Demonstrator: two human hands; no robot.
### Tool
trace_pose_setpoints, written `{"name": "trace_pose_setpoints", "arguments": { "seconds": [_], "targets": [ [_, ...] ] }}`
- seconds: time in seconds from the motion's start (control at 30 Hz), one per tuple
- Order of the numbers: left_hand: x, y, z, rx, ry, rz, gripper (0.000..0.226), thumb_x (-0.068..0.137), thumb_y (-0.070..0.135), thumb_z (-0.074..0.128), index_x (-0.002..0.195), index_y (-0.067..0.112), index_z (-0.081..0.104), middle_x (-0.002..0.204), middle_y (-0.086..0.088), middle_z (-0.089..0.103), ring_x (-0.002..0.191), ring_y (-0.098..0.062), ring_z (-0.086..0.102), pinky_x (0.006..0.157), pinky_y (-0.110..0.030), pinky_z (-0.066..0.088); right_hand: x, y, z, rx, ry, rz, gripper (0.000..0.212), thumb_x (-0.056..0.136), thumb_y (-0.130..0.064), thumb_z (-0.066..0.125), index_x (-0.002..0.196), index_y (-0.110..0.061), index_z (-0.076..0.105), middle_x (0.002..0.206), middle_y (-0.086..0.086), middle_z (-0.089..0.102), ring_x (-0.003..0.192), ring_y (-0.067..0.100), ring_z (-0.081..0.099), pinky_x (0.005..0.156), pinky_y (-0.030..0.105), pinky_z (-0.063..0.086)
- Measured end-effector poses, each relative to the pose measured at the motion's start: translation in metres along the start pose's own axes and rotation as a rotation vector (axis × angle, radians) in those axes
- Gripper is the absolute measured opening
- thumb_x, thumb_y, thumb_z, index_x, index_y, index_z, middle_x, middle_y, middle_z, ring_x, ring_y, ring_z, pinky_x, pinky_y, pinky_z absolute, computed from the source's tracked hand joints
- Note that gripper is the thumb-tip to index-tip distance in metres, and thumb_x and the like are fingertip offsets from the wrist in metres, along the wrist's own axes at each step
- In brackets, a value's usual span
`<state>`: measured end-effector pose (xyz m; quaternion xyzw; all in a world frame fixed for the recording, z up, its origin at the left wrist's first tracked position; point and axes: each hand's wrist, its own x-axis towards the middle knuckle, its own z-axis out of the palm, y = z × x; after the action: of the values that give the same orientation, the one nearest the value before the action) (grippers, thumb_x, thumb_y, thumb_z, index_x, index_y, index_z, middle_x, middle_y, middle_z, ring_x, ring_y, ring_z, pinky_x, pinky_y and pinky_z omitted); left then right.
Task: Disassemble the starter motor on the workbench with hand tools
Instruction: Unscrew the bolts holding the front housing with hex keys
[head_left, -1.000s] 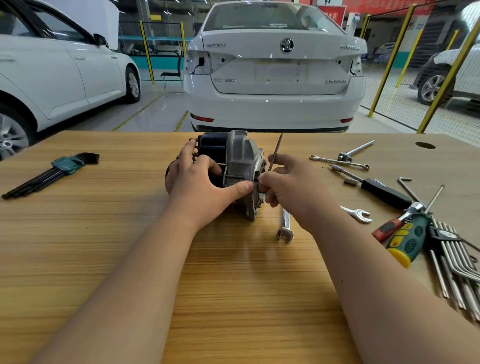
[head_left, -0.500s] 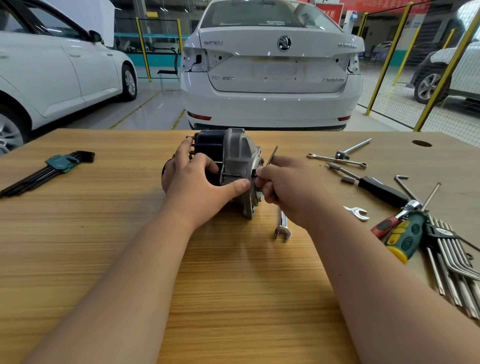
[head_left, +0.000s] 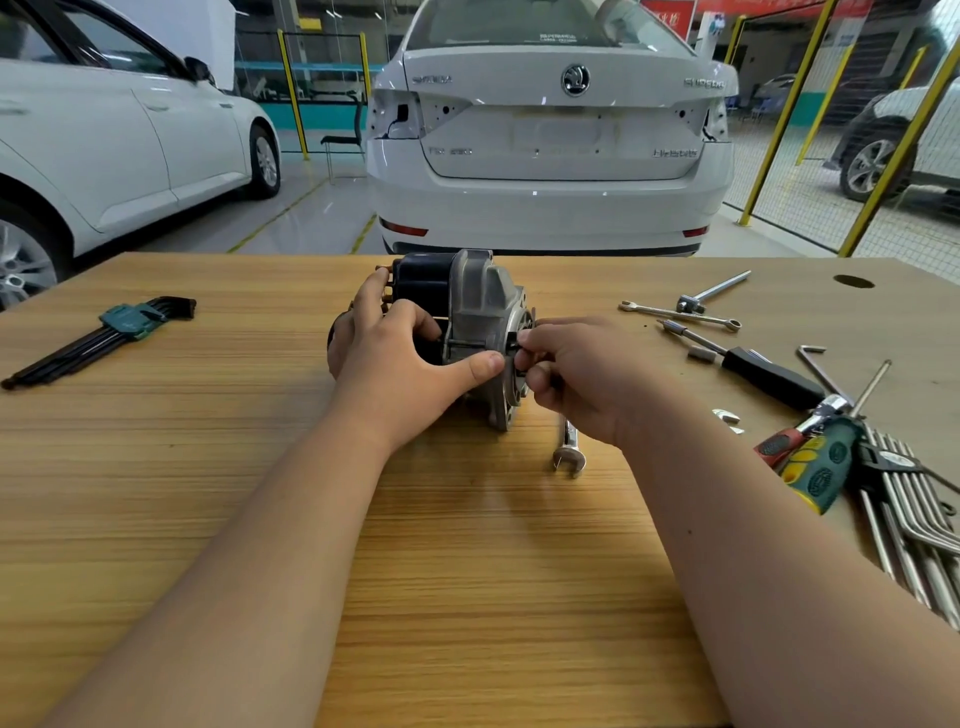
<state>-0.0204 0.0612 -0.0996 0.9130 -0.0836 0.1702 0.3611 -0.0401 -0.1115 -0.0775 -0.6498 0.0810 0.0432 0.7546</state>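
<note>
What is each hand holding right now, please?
Left hand: closed around the starter motor.
Right hand: pinching a thin dark tool at the motor's face.

Straight beyond the fingers (head_left: 410, 317), past the far edge of the wooden bench (head_left: 156, 467), a white saloon (head_left: 550, 156) is standing tail-on on a glossy grey floor (head_left: 311, 208) that is catching pale light. Far left of the fingers another white car (head_left: 104, 145) is showing its side, and between the two a chair (head_left: 341, 140) is sitting before a teal-banded wall (head_left: 317, 111). Far right, yellow posts (head_left: 784, 119) are holding a mesh fence (head_left: 800, 192), with a third car (head_left: 872, 166) parked behind.
</note>
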Motion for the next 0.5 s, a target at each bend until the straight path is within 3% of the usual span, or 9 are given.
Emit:
{"name": "trace_pose_setpoints", "arguments": {
  "seconds": [0.3,0.43,0.5],
  "targets": [
    [0.0003,-0.0013,0.0002,0.015,0.001,0.002,0.056,0.051,0.079,0.061,0.084,0.036,0.046,0.158,0.017,0.009,0.142,-0.018,0.013,0.112,-0.043,0.022,-0.0036,0.0038,0.0000,-0.048,-0.037,-0.116,0.007,0.094,-0.007,0.056,0.100,-0.006,0.060,0.060,0.001,0.062,0.044,0.007,0.052,0.044,0.019,0.041],
    [0.0007,-0.0008,0.0005,0.016,-0.002,-0.003,0.055,0.052,0.078,0.062,0.082,0.035,0.045,0.159,0.016,0.009,0.142,-0.018,0.013,0.113,-0.044,0.022,-0.0030,0.0064,0.0012,-0.242,0.061,-0.250,0.051,0.093,-0.007,0.059,0.140,-0.014,0.040,0.055,-0.002,0.064,0.045,0.010,0.057,0.044,0.022,0.044],
    [0.0005,-0.0009,0.0005,0.016,-0.002,0.000,0.052,0.055,0.076,0.065,0.081,0.036,0.044,0.159,0.015,0.009,0.142,-0.018,0.012,0.113,-0.044,0.023,-0.0035,0.0073,0.0010,-0.313,0.073,-0.307,0.054,0.092,-0.008,0.058,0.142,-0.013,0.038,0.059,-0.001,0.065,0.046,0.010,0.059,0.044,0.021,0.045]
  ]
}}
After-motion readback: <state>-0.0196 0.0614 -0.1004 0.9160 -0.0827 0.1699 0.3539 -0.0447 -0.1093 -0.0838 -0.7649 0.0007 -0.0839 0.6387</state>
